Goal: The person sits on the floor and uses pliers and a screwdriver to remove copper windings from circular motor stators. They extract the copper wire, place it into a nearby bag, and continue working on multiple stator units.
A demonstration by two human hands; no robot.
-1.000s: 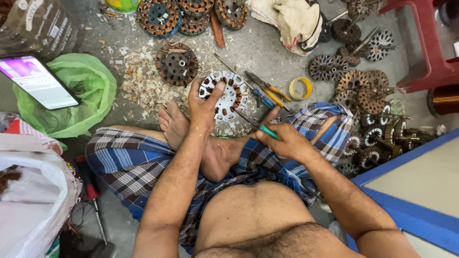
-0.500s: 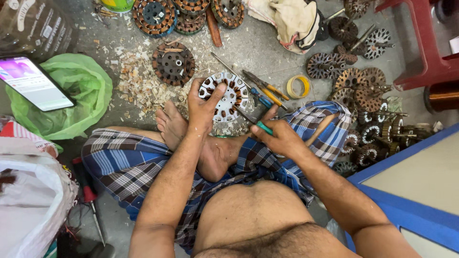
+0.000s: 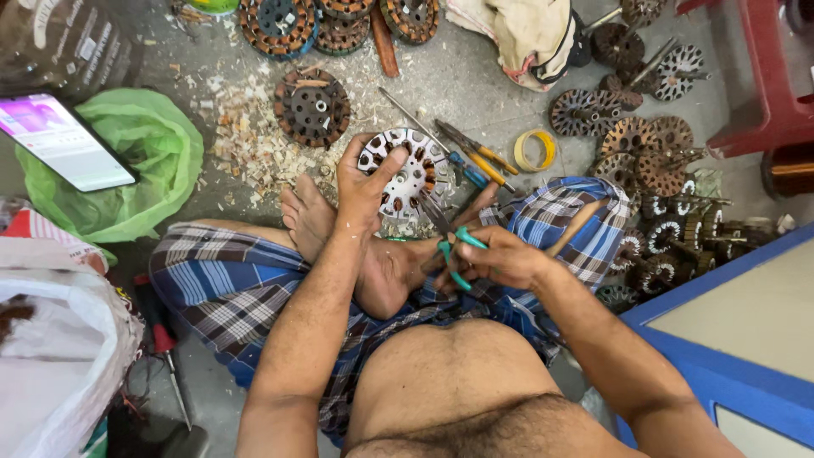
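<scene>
Person sits cross-legged on the concrete floor (image 3: 475, 80), checked blue cloth (image 3: 229, 288) over the lap. Right hand (image 3: 496, 259) is closed around teal-handled pliers (image 3: 454, 254), nose reaching toward the stator. Left hand (image 3: 365, 182) clamps the near-left rim of a round motor stator (image 3: 407, 174), thumb on its face, fingers curled over the edge. Stator stands tilted on the floor just beyond the bare feet (image 3: 309, 216). Just right of it: loose hand tools (image 3: 475, 157) and a yellow tape roll (image 3: 537, 150). Left side: green plastic bag (image 3: 144, 161) with a lit phone (image 3: 64, 140) on it. Farther out: another stator (image 3: 312, 106) amid paper scraps, a row of wound stators at the far edge, a pile of rotors (image 3: 644, 140) far right.
</scene>
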